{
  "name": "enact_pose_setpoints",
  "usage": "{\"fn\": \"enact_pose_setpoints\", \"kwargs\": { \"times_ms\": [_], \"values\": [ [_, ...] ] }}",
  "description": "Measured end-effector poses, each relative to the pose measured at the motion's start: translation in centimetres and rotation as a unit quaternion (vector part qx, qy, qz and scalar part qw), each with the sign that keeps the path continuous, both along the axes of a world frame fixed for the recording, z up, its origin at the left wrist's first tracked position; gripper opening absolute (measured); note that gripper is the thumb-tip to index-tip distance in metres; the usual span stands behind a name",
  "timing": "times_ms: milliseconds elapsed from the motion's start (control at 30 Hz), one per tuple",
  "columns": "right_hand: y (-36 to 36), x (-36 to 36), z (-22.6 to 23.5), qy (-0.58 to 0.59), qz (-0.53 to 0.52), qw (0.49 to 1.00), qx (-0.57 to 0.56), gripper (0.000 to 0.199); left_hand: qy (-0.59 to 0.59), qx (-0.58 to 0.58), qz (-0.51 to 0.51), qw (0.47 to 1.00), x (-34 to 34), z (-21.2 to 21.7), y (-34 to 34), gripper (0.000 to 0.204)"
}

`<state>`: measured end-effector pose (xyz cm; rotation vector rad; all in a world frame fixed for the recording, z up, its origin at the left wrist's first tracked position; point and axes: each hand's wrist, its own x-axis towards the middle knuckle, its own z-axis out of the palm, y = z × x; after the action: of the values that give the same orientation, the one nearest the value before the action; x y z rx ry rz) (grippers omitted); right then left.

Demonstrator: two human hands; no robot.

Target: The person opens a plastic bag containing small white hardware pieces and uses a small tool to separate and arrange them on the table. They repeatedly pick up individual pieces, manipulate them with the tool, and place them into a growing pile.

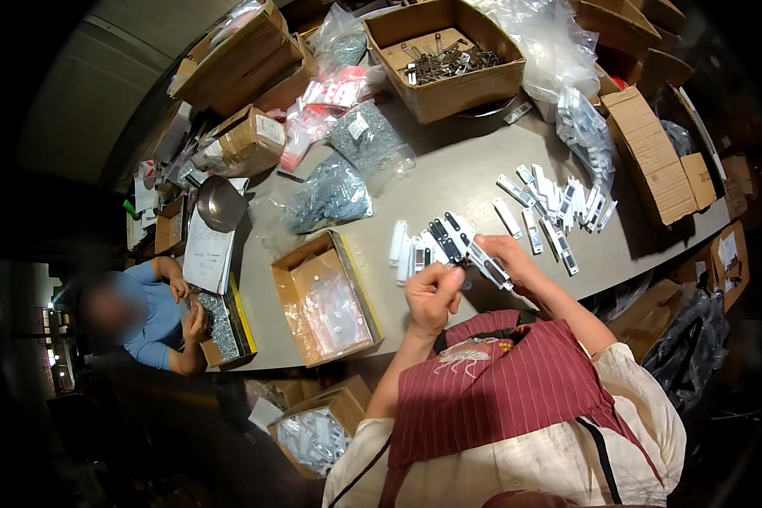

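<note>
Grey worktop (449, 182) spans view, crowded at edges. Open cardboard box (445, 56) at far side holds dark metal parts. Second open box (324, 298) at near left edge holds clear bags. Bags of small metal pieces (330, 196) lie between the two boxes. Scattered white strips (559, 207) lie right of centre. Co-worker in blue (157, 317) sits at left. Left hand (433, 292) curled into fist, pinching small dark part. Right hand (504, 254) closed on black-and-white strip (488, 264), just above worktop beside fanned row of similar strips (427, 245).
</note>
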<state>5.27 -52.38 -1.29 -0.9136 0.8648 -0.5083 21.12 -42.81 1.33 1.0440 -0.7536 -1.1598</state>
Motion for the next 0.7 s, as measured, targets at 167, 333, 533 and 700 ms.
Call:
{"fn": "enact_pose_setpoints", "kwargs": {
  "times_ms": [167, 333, 533, 700],
  "values": [
    [-0.2, 0.3, -1.3, -0.036, -0.12, 0.986, -0.111, 0.03, 0.342, 0.098, -0.061, 0.933, 0.1, -2.0, -0.4, 0.017],
    [-0.6, -0.4, -1.6, 0.152, -0.06, 0.953, -0.257, 0.031, 0.149, 0.203, -0.197, 0.947, -0.8, -3.5, 0.2, 0.016],
    [0.0, -0.2, 0.4, 0.242, 0.014, 0.901, -0.36, 0.035, -0.025, 0.191, -0.222, 0.956, -1.8, -3.9, -0.1, 0.034],
    [0.3, -0.1, -0.2, 0.198, -0.001, 0.901, -0.386, 0.031, 0.07, 0.228, -0.181, 0.954, -2.3, -3.7, 0.0, 0.03]
  ]
}}
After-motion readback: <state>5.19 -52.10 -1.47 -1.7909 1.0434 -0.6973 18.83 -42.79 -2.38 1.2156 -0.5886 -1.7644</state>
